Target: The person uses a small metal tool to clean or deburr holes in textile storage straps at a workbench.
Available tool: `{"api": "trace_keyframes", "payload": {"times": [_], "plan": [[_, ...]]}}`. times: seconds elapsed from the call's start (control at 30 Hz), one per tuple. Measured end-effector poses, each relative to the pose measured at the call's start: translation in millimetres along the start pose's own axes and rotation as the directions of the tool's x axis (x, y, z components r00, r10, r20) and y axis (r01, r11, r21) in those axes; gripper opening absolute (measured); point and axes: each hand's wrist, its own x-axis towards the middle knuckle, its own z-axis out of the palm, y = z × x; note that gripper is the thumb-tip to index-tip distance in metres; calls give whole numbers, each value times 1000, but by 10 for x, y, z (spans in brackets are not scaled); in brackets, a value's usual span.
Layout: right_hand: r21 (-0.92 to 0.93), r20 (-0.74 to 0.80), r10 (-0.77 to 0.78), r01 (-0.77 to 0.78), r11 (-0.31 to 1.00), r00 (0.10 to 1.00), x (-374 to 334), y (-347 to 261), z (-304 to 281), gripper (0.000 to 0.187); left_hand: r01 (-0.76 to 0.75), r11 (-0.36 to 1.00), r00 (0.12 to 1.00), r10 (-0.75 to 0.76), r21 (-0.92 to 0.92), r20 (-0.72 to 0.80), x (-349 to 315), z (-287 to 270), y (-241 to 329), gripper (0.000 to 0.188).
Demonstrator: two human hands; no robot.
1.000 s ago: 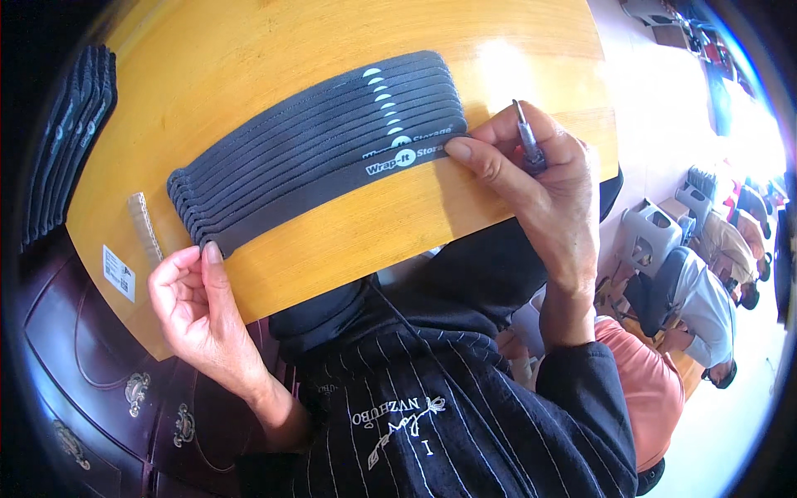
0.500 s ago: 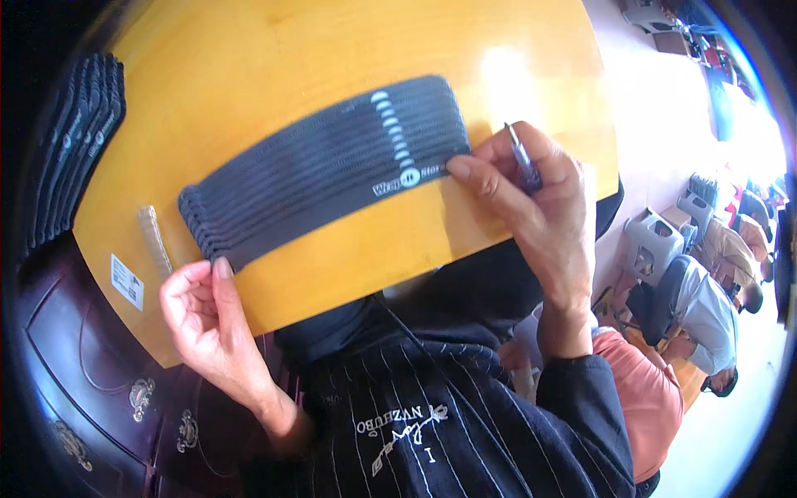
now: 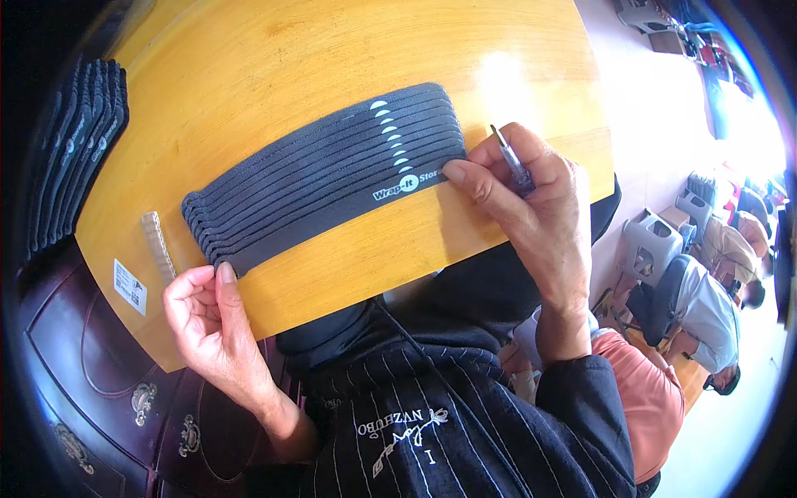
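Observation:
A fanned row of dark grey fabric straps point(image 3: 324, 166) lies on the yellow table, overlapping so that only the nearest shows its full width and white print. My left hand point(image 3: 212, 324) pinches the left end of that nearest strap between thumb and forefinger. At the other end, my right hand point(image 3: 531, 199) grips the strap's edge with thumb and forefinger. A small slim tool with a pointed metal tip and a clear grey handle point(image 3: 515, 164) is also tucked in my right hand, tip pointing up. Its exact kind I cannot make out.
More dark straps point(image 3: 79, 153) are stacked at the table's far left. On the yellow table point(image 3: 498, 25) lie a tan ridged strip point(image 3: 158, 245) and a white label point(image 3: 129, 287). Dark drawers with metal handles point(image 3: 143, 404) stand at lower left. Seated people point(image 3: 701, 307) are off to the right.
The strap row has shifted slightly downward and its strips look settled and sharper, with the white marks narrower. Both hands keep their hold on the ends, nearly in place.

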Motion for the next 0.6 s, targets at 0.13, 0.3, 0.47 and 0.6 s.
{"api": "trace_keyframes", "payload": {"times": [0.13,0.3,0.47,0.6], "plan": [[16,8,29,-29,999,1000,-6,-44,4,17,-4,1000,1000,4,-7,-4,1,-7,-3,15],[15,-74,-75,77,997,994,24,-19,75,23,-25,999,1000,25,-37,5,4,-53,12,19],[124,71,96,-105,987,993,106,-130,-61,26,80,997,992,-78,-13,97,65,-80,91,16],[203,131,61,-87,975,989,115,-57,-18,20,241,970,953,-229,-39,197,117,-154,191,14]]}}
